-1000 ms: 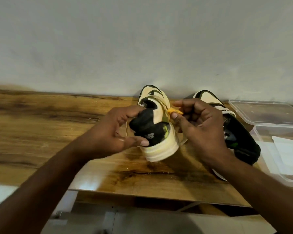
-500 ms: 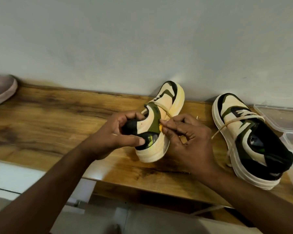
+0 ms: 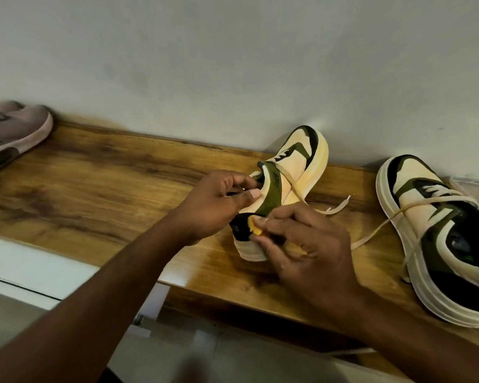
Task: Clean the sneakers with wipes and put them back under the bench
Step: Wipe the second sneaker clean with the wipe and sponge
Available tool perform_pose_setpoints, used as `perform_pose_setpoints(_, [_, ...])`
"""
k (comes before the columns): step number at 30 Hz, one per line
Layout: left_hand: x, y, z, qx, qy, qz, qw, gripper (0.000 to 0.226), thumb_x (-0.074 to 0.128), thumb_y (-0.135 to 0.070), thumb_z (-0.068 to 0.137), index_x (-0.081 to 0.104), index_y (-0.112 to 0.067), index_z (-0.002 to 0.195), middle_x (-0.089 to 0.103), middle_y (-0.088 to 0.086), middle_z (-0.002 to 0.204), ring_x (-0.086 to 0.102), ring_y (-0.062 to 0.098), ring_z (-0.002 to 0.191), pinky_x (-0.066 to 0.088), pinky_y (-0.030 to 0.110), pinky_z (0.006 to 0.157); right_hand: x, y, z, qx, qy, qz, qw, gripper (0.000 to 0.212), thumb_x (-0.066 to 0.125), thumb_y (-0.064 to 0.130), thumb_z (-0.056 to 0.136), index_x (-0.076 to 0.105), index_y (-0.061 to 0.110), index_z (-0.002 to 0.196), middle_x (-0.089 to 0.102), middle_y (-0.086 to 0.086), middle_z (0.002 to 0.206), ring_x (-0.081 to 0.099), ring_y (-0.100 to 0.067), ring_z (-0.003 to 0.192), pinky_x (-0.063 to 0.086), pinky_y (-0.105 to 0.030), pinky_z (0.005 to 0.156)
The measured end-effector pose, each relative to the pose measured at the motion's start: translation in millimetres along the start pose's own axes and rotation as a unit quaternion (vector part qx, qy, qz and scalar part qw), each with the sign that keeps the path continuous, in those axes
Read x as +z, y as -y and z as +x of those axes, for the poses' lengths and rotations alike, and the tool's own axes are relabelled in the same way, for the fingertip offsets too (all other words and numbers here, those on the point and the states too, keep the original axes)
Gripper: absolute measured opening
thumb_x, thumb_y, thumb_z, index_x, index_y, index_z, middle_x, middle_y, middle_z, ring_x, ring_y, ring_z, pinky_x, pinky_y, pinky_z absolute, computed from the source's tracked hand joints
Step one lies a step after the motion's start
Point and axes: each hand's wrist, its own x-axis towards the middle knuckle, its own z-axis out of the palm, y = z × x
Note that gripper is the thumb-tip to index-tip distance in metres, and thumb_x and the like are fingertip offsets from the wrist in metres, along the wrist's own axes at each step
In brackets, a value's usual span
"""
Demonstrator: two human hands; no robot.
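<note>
- Nearest, the right hand (image 3: 313,244) sits at about 5 o'clock from the frame's middle, its fingers pinching a small yellow wipe (image 3: 255,227) against the heel side of the held sneaker (image 3: 285,189).
- Just beyond, the left hand (image 3: 213,205) grips that sneaker at its collar, thumb on the outer side, fingers curled into the opening; the shoe is tilted onto its side on the wooden counter (image 3: 108,189), toe pointing to the wall at 1 o'clock.
- A loose lace (image 3: 332,208) trails from it across the wood.
- At 3 o'clock the second sneaker (image 3: 437,233) stands upright on its sole, well apart from the first, its own lace draped over the upper.
- At the far right edge, behind that shoe, a sliver of a clear plastic container (image 3: 470,181) shows; its contents cannot be made out.
- At 9 o'clock, a mauve shoe (image 3: 14,131) rests at the counter's far left end.
- Farthest, a plain pale wall (image 3: 233,64) rises behind the counter.
</note>
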Motion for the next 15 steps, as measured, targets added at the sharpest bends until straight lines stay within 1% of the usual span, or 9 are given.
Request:
perform_pose_setpoints(2, [0, -2, -1, 0.01, 0.019, -0.017, 1.0, 0.023, 0.069, -0.028, 0.097, 0.078, -0.011, 0.109, 0.08, 0.008, 0.103, 0.075, 0.02, 0.095, 0.06, 0.041, 0.082, 4, 4, -3, -0.042, 0.034, -0.023, 0.998, 0.017, 0.082, 0.007, 0.089, 0.079, 0.002, 0.105, 0.071, -0.008, 0.101, 0.067, -0.017, 0.09, 0.056, -0.03, 0.075])
perform_pose_setpoints(4, [0, -1, -2, 0.031, 0.04, -0.005, 0.999, 0.031, 0.075, -0.037, 0.091, 0.08, -0.009, 0.104, 0.08, 0.011, 0.1, 0.075, 0.023, 0.093, 0.06, 0.048, 0.083, 4, 2, -2, -0.054, 0.052, -0.044, 0.996, 0.014, 0.079, 0.006, 0.091, 0.078, 0.001, 0.104, 0.069, -0.009, 0.1, 0.065, -0.018, 0.089, 0.055, -0.031, 0.074])
perform_pose_setpoints(6, [-1, 3, -2, 0.047, 0.046, 0.008, 0.998, 0.032, 0.076, -0.039, 0.093, 0.08, -0.009, 0.1, 0.078, 0.015, 0.097, 0.073, 0.026, 0.092, 0.059, 0.056, 0.086, -2, -3, 2, -0.021, 0.039, -0.054, 0.998, 0.018, 0.08, 0.005, 0.089, 0.078, 0.004, 0.106, 0.069, -0.006, 0.101, 0.064, -0.014, 0.087, 0.056, -0.027, 0.074])
perform_pose_setpoints(7, [-2, 5, -1, 0.052, 0.046, 0.016, 0.997, 0.033, 0.074, -0.04, 0.093, 0.08, -0.008, 0.099, 0.077, 0.016, 0.095, 0.072, 0.026, 0.09, 0.059, 0.057, 0.085, -7, -8, 5, 0.01, 0.019, -0.048, 0.999, 0.02, 0.08, 0.006, 0.088, 0.078, 0.006, 0.107, 0.07, -0.004, 0.101, 0.064, -0.01, 0.087, 0.057, -0.024, 0.074])
perform_pose_setpoints(9, [-2, 7, 1, 0.065, 0.044, 0.04, 0.996, 0.035, 0.071, -0.042, 0.093, 0.078, -0.009, 0.096, 0.075, 0.018, 0.092, 0.07, 0.027, 0.086, 0.058, 0.053, 0.08, -14, -12, 10, 0.056, -0.021, -0.03, 0.998, 0.021, 0.082, 0.007, 0.087, 0.079, 0.009, 0.108, 0.071, -0.001, 0.101, 0.066, -0.007, 0.087, 0.058, -0.022, 0.075])
perform_pose_setpoints(10, [-1, 8, 1, 0.071, 0.042, 0.048, 0.995, 0.035, 0.07, -0.042, 0.093, 0.077, -0.008, 0.095, 0.074, 0.019, 0.091, 0.07, 0.027, 0.085, 0.058, 0.053, 0.079, -13, -10, 10, 0.06, -0.025, -0.025, 0.998, 0.022, 0.082, 0.007, 0.087, 0.079, 0.009, 0.108, 0.072, -0.001, 0.101, 0.067, -0.007, 0.087, 0.059, -0.022, 0.076])
perform_pose_setpoints(12, [0, 8, 3, 0.071, 0.039, 0.052, 0.995, 0.034, 0.069, -0.039, 0.095, 0.076, -0.006, 0.094, 0.073, 0.02, 0.089, 0.068, 0.026, 0.08, 0.057, 0.056, 0.076, -6, 0, 2, 0.039, 0.004, -0.021, 0.999, 0.022, 0.081, 0.005, 0.087, 0.078, 0.007, 0.109, 0.071, -0.002, 0.101, 0.067, -0.009, 0.087, 0.058, -0.021, 0.075])
perform_pose_setpoints(13, [2, 8, 3, 0.069, 0.04, 0.051, 0.996, 0.032, 0.069, -0.037, 0.096, 0.075, -0.005, 0.093, 0.073, 0.017, 0.086, 0.066, 0.022, 0.078, 0.057, 0.054, 0.073, 0, 6, -4, 0.014, 0.032, -0.029, 0.999, 0.021, 0.08, 0.004, 0.088, 0.078, 0.007, 0.109, 0.07, -0.003, 0.101, 0.066, -0.011, 0.086, 0.057, -0.023, 0.074])
perform_pose_setpoints(15, [4, 7, 4, 0.069, 0.044, 0.058, 0.995, 0.027, 0.068, -0.032, 0.099, 0.076, -0.007, 0.095, 0.074, 0.007, 0.085, 0.066, 0.017, 0.077, 0.055, 0.045, 0.071, 9, 12, -15, -0.039, 0.095, -0.062, 0.993, 0.018, 0.075, 0.004, 0.092, 0.077, 0.005, 0.11, 0.068, -0.007, 0.101, 0.064, -0.018, 0.086, 0.056, -0.031, 0.071])
